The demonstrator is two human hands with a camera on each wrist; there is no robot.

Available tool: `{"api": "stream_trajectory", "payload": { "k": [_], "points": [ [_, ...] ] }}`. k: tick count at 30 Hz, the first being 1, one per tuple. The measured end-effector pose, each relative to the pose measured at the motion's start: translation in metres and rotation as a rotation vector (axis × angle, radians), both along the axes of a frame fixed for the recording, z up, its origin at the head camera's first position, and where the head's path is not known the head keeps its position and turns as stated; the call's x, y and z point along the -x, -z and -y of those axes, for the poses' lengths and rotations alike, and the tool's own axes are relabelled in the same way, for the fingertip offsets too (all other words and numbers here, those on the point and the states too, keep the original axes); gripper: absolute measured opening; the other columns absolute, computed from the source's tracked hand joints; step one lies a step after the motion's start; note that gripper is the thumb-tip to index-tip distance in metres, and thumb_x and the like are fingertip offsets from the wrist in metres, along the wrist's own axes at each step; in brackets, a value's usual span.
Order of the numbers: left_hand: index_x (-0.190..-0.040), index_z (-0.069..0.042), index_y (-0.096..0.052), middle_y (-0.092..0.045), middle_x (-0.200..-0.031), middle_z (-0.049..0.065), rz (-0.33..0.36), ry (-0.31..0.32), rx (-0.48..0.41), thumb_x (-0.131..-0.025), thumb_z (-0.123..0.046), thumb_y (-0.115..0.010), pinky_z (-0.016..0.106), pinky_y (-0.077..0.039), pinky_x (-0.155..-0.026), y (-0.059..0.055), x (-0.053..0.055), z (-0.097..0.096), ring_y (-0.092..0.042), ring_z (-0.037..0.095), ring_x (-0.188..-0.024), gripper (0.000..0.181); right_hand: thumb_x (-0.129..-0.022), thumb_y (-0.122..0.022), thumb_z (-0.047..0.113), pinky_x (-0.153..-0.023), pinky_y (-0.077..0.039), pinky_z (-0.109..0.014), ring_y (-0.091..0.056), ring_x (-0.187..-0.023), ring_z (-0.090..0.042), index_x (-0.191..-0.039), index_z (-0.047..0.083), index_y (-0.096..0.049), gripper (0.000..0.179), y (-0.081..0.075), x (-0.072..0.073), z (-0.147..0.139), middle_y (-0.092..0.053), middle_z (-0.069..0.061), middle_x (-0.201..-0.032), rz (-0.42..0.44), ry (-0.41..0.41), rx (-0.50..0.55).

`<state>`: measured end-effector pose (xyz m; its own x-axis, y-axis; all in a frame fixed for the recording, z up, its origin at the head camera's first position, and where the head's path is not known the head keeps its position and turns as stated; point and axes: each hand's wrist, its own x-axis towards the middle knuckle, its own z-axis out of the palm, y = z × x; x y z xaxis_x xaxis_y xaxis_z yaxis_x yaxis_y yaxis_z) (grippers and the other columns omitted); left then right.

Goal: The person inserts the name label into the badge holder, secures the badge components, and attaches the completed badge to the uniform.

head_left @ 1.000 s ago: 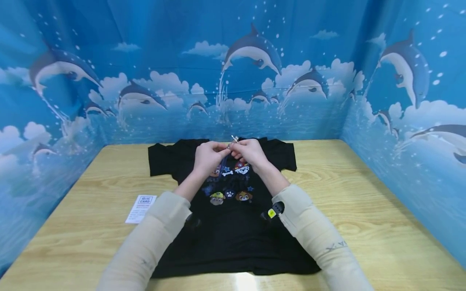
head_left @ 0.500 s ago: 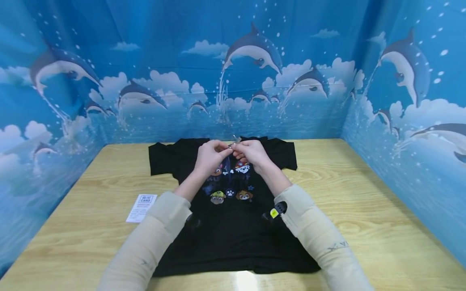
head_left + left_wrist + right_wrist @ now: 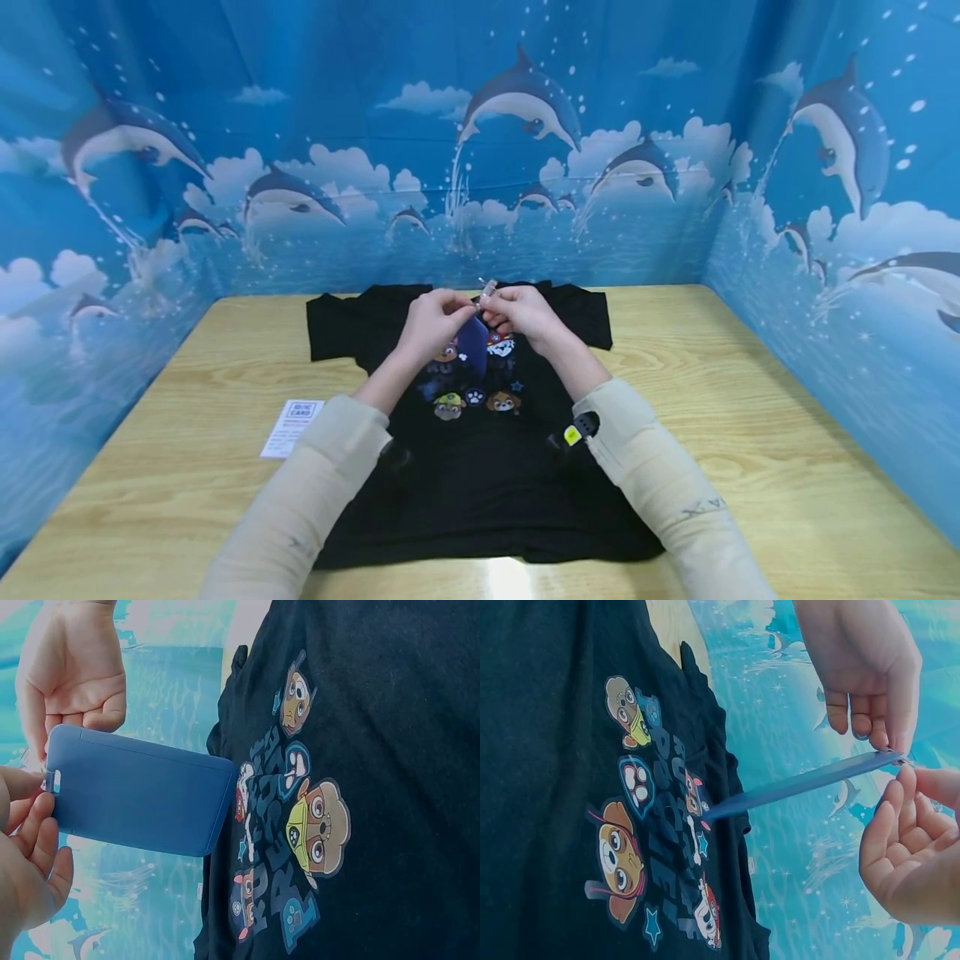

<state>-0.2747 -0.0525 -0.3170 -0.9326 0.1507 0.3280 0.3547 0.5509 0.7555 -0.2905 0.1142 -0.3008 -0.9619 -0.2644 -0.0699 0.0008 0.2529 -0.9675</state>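
Observation:
A blue badge holder (image 3: 142, 791) hangs from its slotted end between both hands, above a black T-shirt (image 3: 465, 492) with cartoon dog prints. My left hand (image 3: 435, 323) pinches the slotted end with thumb and fingertips. Close beside it, my right hand (image 3: 525, 317) pinches a small clear-and-metal clip (image 3: 488, 288) that sticks up past the fingers. In the right wrist view the holder appears nearly edge-on, with the fingertips of both hands meeting at its top. The fingers partly hide the joint between clip and slot.
A white printed card (image 3: 291, 429) lies on the wooden table (image 3: 750, 417) left of the shirt. Blue dolphin-print curtains (image 3: 360, 100) enclose the back and sides. A dark wrist device with a yellow label (image 3: 573, 434) sits at the right cuff.
The badge holder has swung round below the fingers, so more of its blue face shows in the head view. The clip has tilted slightly; both hands stay almost in place.

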Motion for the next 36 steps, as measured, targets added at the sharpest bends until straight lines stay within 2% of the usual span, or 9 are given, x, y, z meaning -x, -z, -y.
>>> {"api": "stream_trajectory", "payload": {
  "k": [3,10,17,20,24,27,30,36],
  "points": [
    [-0.095,-0.009,-0.069,-0.065,-0.092,0.004,0.0,-0.007,0.002,-0.091,-0.023,-0.061,0.035,-0.05,-0.071,0.0,-0.0011,-0.0011,-0.059,0.017,-0.082,0.017,-0.094,-0.055,0.019,-0.062,-0.047,-0.026,-0.055,-0.071,-0.013,-0.096,-0.001,-0.063,0.022,0.0006,0.0005,-0.001,-0.058,-0.003,-0.08,0.02,-0.009,0.021],
    [-0.089,-0.007,-0.065,-0.063,-0.082,0.006,-0.065,-0.039,0.029,-0.089,-0.018,-0.062,0.034,-0.046,-0.065,-0.0035,-0.0041,-0.0051,-0.056,0.019,-0.073,0.012,-0.094,-0.055,0.019,-0.061,-0.047,-0.026,-0.055,-0.072,-0.014,-0.095,0.001,-0.063,0.02,0.0012,0.0025,-0.001,-0.058,-0.003,-0.082,0.026,0.002,0.052],
    [-0.088,-0.007,-0.065,-0.064,-0.079,0.005,-0.05,-0.05,0.055,-0.09,-0.019,-0.062,0.031,-0.047,-0.061,-0.0041,-0.0032,-0.0072,-0.057,0.017,-0.068,0.013,-0.093,-0.057,0.017,-0.061,-0.047,-0.026,-0.055,-0.067,-0.013,-0.094,0.0,-0.063,0.019,0.0033,0.0023,0.0,-0.058,-0.002,-0.077,0.042,0.033,0.093],
    [-0.09,-0.006,-0.066,-0.064,-0.078,0.006,-0.031,-0.052,0.03,-0.091,-0.02,-0.059,0.029,-0.047,-0.053,-0.0032,-0.0032,-0.0074,-0.057,0.016,-0.059,0.015,-0.093,-0.057,0.017,-0.062,-0.047,-0.027,-0.055,-0.066,-0.013,-0.094,-0.001,-0.063,0.019,0.0044,0.0021,0.0002,-0.058,-0.002,-0.075,0.041,0.04,0.104],
    [-0.089,-0.006,-0.066,-0.06,-0.067,0.005,-0.015,-0.06,-0.005,-0.094,-0.022,-0.054,0.028,-0.044,-0.044,-0.0032,-0.0032,-0.0074,-0.054,0.016,-0.046,0.021,-0.092,-0.059,0.017,-0.059,-0.046,-0.025,-0.055,-0.068,-0.014,-0.093,-0.001,-0.064,0.019,0.0049,0.0022,0.0017,-0.058,-0.001,-0.073,0.025,0.045,0.108],
    [-0.081,-0.007,-0.062,-0.054,-0.059,0.005,-0.015,-0.071,0.002,-0.095,-0.028,-0.05,0.028,-0.04,-0.043,-0.0035,-0.0023,-0.0074,-0.051,0.015,-0.045,0.029,-0.091,-0.059,0.017,-0.058,-0.046,-0.024,-0.055,-0.069,-0.015,-0.093,-0.002,-0.064,0.019,0.0034,0.0013,0.004,-0.058,-0.001,-0.071,0.003,0.052,0.093],
    [-0.077,-0.008,-0.058,-0.048,-0.058,0.004,0.035,-0.077,-0.003,-0.095,-0.038,-0.048,0.03,-0.044,-0.043,-0.0037,-0.002,-0.0071,-0.046,0.016,-0.046,0.036,-0.091,-0.06,0.017,-0.06,-0.046,-0.025,-0.056,-0.069,-0.016,-0.093,-0.003,-0.065,0.021,0.0027,0.0006,0.0058,-0.059,0.0,-0.07,-0.018,0.062,0.073],
    [-0.086,-0.009,-0.059,-0.043,-0.06,0.004,0.229,-0.062,-0.05,-0.092,-0.05,-0.047,0.033,-0.049,-0.043,-0.0061,-0.0026,-0.007,-0.044,0.016,-0.046,0.042,-0.091,-0.06,0.016,-0.061,-0.046,-0.026,-0.057,-0.067,-0.015,-0.096,-0.006,-0.067,0.023,0.006,-0.0001,0.006,-0.06,0.0,-0.067,-0.053,0.073,0.032]
  ]
}}
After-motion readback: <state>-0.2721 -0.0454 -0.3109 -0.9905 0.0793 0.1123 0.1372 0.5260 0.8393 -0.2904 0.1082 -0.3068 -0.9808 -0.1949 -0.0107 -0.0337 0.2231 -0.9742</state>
